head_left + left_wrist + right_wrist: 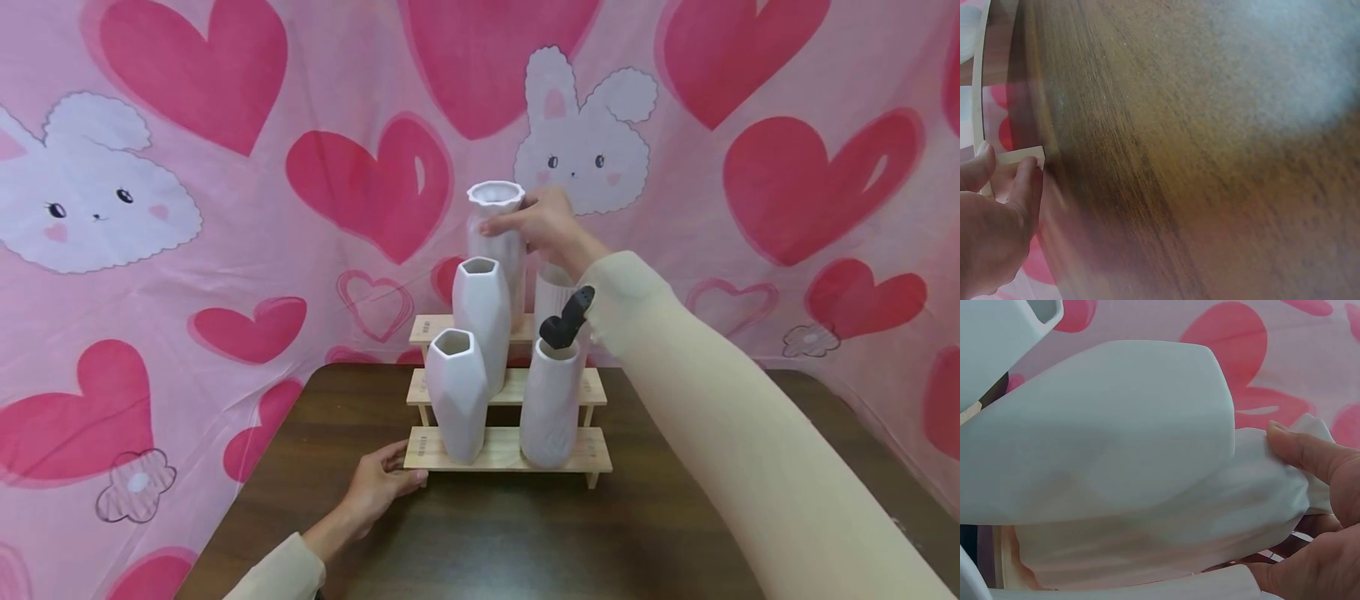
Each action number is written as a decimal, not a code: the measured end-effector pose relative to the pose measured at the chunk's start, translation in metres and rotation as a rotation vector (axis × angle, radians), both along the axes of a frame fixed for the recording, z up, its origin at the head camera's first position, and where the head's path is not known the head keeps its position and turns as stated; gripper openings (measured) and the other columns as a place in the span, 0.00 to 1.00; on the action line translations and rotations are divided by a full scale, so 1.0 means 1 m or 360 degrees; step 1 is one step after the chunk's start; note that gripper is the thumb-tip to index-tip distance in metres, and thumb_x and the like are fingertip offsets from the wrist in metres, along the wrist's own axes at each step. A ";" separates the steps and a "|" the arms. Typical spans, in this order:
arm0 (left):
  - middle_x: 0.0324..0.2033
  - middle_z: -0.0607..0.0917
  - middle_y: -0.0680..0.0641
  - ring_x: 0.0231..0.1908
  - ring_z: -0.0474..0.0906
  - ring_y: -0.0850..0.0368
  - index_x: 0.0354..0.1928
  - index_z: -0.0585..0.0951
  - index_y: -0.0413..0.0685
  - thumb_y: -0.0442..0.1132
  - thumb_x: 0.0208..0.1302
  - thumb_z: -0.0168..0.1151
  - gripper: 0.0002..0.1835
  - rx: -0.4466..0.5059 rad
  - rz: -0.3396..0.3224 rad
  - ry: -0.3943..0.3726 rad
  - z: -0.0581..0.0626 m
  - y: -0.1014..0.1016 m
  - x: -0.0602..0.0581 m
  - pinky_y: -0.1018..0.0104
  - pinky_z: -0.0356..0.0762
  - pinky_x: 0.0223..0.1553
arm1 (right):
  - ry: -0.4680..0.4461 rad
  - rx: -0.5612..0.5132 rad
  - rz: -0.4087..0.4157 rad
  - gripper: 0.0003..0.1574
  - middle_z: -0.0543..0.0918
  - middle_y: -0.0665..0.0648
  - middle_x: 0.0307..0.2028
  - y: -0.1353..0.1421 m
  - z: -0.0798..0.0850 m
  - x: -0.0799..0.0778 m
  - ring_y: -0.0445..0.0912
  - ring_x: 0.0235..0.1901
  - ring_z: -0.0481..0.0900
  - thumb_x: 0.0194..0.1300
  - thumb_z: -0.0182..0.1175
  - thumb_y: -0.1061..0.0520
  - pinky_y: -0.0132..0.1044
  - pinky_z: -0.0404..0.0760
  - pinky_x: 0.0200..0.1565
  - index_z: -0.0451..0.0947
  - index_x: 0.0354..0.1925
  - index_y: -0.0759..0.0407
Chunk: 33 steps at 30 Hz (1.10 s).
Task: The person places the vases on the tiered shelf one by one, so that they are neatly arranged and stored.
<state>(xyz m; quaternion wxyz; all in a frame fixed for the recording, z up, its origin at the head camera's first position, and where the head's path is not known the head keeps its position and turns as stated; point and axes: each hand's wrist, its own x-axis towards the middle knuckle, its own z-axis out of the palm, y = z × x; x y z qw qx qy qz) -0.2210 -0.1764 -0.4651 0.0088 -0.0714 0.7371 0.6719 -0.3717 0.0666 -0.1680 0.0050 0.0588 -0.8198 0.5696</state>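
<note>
A three-tier wooden stand holds several white vases. On its top tier stands a tall fluted vase with a scalloped rim. My right hand grips this vase just below the rim, thumb across the front; the right wrist view shows the vase partly hidden behind a faceted one. The left end of the bottom tier is held by my left hand. In the left wrist view, its thumb and fingers pinch the stand's end by a short leg.
Two faceted vases stand on the left of the lower tiers. A rounded vase is at the front right, a ribbed vase behind it, partly hidden by my right arm. Under the stand is a dark wooden table; behind hangs a pink heart-patterned cloth.
</note>
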 end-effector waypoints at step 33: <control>0.43 0.83 0.35 0.37 0.83 0.49 0.62 0.69 0.28 0.22 0.54 0.67 0.32 -0.0005 0.0034 -0.0031 0.001 0.001 -0.002 0.58 0.87 0.40 | -0.0146 0.0007 0.0148 0.44 0.75 0.51 0.57 0.002 -0.015 -0.014 0.50 0.54 0.73 0.52 0.73 0.41 0.51 0.77 0.57 0.68 0.64 0.47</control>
